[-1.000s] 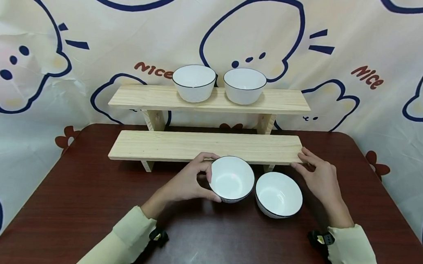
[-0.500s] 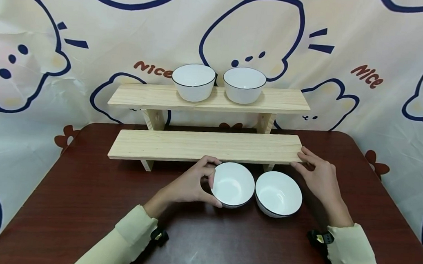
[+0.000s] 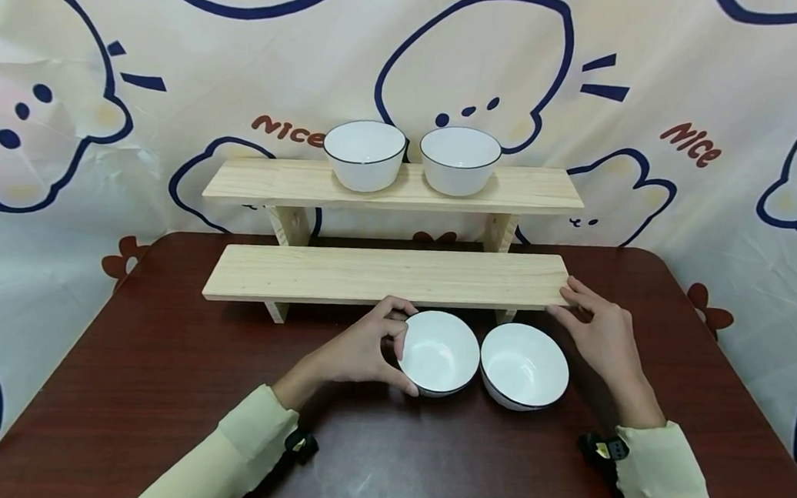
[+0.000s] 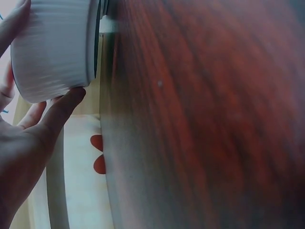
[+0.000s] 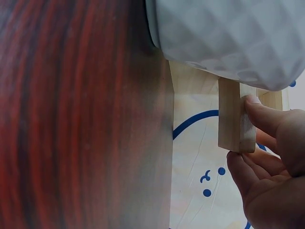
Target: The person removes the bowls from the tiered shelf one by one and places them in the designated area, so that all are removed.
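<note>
My left hand [image 3: 364, 348] grips the left side of a white bowl [image 3: 440, 352] with a dark rim, thumb at the front and fingers at the back. In the left wrist view, this bowl's ribbed outer wall [image 4: 55, 47] lies between thumb and fingers. Close to its right stands a second white bowl [image 3: 525, 366], whose outside shows a faceted pattern [image 5: 228, 38] in the right wrist view. At the right end of the lower wooden shelf board [image 3: 390, 275], my right hand [image 3: 600, 336] pinches the corner between thumb and fingers.
Two more white bowls [image 3: 365, 158] sit side by side on the upper shelf board [image 3: 257, 179]. The two-tier rack stands at the back of a dark brown table [image 3: 153, 386]. Behind it hangs a cream cloth [image 3: 279, 63] printed with cartoon animals.
My left hand has brought its bowl down and slightly toward me, away from the lower board's front edge, beside the other bowl. My right hand keeps its hold on the board's end.
</note>
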The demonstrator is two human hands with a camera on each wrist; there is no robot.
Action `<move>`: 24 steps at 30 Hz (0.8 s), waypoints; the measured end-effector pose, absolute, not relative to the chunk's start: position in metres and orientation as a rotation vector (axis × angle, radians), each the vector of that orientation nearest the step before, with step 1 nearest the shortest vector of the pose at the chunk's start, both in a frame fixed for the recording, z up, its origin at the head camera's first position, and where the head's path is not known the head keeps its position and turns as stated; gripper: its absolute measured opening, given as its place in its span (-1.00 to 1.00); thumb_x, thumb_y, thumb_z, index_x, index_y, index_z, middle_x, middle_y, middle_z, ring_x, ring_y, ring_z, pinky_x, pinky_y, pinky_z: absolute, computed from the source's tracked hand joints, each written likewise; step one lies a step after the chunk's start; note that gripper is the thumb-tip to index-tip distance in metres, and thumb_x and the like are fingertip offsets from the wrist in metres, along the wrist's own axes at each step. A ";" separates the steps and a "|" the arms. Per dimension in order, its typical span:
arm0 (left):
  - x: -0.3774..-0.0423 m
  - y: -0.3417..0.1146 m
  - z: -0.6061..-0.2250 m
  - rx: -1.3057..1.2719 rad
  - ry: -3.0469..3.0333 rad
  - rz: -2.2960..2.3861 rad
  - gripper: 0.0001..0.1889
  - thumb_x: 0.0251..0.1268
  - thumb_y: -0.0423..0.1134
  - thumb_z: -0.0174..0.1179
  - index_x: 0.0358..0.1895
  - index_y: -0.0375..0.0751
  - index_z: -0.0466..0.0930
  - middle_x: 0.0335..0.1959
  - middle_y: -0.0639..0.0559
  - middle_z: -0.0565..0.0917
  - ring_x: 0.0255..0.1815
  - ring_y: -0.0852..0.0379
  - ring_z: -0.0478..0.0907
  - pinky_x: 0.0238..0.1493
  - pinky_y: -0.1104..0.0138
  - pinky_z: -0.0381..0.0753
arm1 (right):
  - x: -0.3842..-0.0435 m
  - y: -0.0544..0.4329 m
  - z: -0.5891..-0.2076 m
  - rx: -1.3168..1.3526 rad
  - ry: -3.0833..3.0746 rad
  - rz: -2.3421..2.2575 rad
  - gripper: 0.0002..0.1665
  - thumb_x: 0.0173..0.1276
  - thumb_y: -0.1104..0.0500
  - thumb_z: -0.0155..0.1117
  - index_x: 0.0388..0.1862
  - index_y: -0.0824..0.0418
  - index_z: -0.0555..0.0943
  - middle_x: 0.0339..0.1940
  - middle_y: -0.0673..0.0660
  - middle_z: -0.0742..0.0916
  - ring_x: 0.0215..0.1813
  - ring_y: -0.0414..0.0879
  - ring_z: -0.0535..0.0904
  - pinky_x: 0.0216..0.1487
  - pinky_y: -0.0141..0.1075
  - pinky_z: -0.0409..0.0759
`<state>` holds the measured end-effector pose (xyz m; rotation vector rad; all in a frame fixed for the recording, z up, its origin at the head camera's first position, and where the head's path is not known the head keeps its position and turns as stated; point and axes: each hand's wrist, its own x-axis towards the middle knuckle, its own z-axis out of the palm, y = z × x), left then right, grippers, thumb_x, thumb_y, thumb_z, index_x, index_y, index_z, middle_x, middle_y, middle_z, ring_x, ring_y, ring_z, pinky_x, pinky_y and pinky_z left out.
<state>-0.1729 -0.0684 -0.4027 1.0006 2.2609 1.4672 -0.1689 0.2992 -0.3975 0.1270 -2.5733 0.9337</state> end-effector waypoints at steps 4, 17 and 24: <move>-0.173 -0.069 -0.403 1.017 2.273 1.456 -0.50 -0.30 -0.30 0.73 -0.53 -0.14 0.44 0.30 -0.09 0.26 0.28 0.00 0.44 0.09 0.31 0.62 | -0.169 0.299 -0.397 0.119 -2.580 0.934 -0.45 0.32 0.21 0.48 0.19 0.49 0.59 0.32 0.37 0.57 0.32 0.38 0.46 0.15 0.27 0.49; -0.172 -0.070 -0.405 1.079 2.305 1.381 -0.51 -0.32 -0.22 0.75 -0.57 -0.10 0.47 0.27 -0.01 0.26 0.24 0.02 0.41 0.10 0.29 0.60 | -0.169 0.300 -0.398 0.113 -2.581 0.921 -0.46 0.32 0.22 0.49 0.18 0.49 0.59 0.31 0.37 0.57 0.31 0.37 0.48 0.13 0.25 0.52; -0.172 -0.070 -0.404 1.101 2.339 1.314 -0.51 -0.33 -0.17 0.75 -0.58 -0.08 0.47 0.26 0.01 0.26 0.25 0.04 0.39 0.19 0.24 0.52 | -0.169 0.300 -0.399 0.123 -2.571 0.925 -0.46 0.31 0.22 0.50 0.17 0.50 0.60 0.30 0.38 0.58 0.30 0.38 0.48 0.12 0.25 0.52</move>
